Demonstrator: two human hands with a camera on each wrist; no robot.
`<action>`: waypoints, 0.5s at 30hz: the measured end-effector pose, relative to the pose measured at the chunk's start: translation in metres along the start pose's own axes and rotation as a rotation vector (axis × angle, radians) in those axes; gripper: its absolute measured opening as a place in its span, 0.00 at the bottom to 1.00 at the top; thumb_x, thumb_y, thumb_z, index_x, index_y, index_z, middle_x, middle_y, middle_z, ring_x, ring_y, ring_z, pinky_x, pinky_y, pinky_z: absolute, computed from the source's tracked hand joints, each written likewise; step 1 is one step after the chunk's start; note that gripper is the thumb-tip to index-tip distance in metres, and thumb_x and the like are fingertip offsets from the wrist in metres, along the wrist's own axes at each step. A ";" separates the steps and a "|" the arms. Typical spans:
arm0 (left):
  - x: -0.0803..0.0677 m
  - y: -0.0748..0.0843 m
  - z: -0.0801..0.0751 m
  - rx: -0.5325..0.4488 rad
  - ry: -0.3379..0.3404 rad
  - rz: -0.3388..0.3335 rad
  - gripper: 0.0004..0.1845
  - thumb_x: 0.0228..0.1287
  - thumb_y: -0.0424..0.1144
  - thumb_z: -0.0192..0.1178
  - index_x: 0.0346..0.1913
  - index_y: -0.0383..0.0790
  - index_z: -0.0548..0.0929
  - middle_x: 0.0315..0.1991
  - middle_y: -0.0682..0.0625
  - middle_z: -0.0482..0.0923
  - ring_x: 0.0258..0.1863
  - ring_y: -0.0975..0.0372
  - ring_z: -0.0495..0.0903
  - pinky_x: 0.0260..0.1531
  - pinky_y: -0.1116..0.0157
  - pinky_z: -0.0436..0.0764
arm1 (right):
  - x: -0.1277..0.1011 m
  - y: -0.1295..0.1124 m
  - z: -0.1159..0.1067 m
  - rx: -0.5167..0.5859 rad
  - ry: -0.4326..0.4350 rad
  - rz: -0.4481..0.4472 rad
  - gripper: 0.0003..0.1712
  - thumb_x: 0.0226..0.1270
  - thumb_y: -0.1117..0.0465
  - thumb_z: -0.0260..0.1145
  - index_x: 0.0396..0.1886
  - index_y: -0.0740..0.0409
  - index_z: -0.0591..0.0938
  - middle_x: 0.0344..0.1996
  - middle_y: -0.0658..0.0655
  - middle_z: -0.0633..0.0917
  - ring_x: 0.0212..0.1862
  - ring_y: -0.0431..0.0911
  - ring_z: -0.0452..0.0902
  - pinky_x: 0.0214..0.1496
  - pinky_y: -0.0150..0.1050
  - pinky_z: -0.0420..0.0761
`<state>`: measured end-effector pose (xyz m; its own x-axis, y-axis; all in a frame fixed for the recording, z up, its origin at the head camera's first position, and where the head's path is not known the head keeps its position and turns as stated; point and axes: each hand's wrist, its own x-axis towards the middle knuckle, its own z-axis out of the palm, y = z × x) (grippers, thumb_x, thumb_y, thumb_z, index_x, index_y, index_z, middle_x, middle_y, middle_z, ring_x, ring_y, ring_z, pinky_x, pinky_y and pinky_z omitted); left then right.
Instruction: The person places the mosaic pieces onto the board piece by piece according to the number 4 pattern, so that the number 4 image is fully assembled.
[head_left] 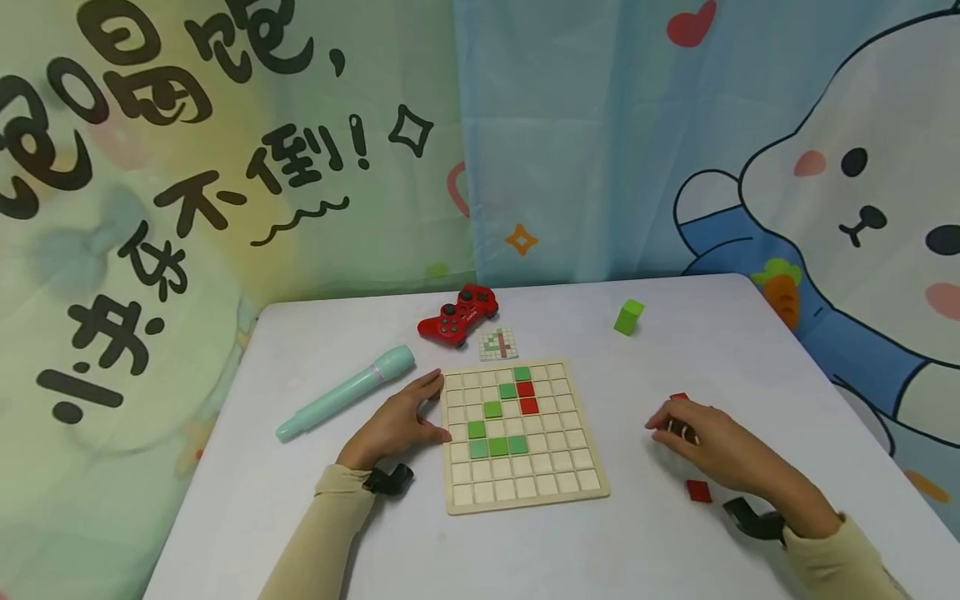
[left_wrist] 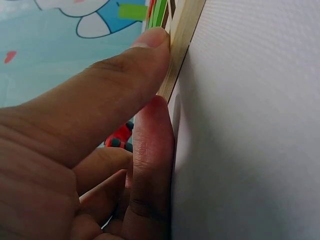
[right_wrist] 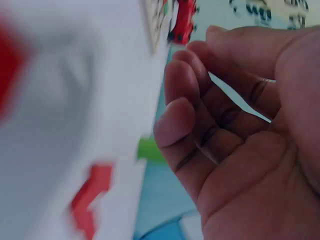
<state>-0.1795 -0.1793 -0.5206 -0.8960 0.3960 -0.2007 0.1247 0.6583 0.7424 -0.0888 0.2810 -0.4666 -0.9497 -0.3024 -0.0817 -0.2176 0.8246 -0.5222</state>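
Note:
A square wooden grid board (head_left: 525,492) lies on the table with several green tiles (head_left: 492,409) and two red tiles (head_left: 528,405) in its cells. My left hand (head_left: 396,421) rests at the board's left edge; thumb and a finger touch the wooden rim (left_wrist: 182,55). To the right of the board, my right hand (head_left: 716,442) hovers, fingers loosely bent. The right wrist view shows nothing between its fingers (right_wrist: 175,122). One loose red tile (head_left: 698,491) lies below that hand; another red piece (head_left: 678,396) is partly hidden behind it.
Green blocks (head_left: 628,317) stand at the back right. Behind the board are a small pattern card (head_left: 497,343) and a red game controller (head_left: 458,316). A mint-green tube-shaped object (head_left: 345,393) lies left of the board. A printed curtain (head_left: 570,142) hangs behind the table.

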 end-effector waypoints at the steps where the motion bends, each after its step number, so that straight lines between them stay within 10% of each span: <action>1: -0.001 0.000 -0.001 0.002 0.002 0.000 0.56 0.56 0.42 0.83 0.85 0.45 0.62 0.88 0.55 0.54 0.36 0.68 0.85 0.52 0.64 0.82 | -0.009 0.006 0.001 0.010 0.008 0.030 0.10 0.75 0.59 0.71 0.52 0.51 0.86 0.41 0.46 0.86 0.40 0.34 0.75 0.39 0.30 0.80; 15: -0.004 0.002 0.000 0.001 -0.001 0.004 0.55 0.57 0.42 0.83 0.85 0.45 0.62 0.88 0.52 0.54 0.37 0.68 0.86 0.49 0.67 0.83 | -0.063 0.049 0.023 0.012 0.013 0.095 0.25 0.60 0.55 0.82 0.56 0.51 0.84 0.47 0.46 0.87 0.40 0.28 0.73 0.45 0.25 0.82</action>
<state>-0.1758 -0.1796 -0.5185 -0.8950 0.3993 -0.1987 0.1283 0.6572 0.7427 -0.0345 0.3296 -0.5070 -0.9689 -0.2166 -0.1199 -0.1238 0.8434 -0.5228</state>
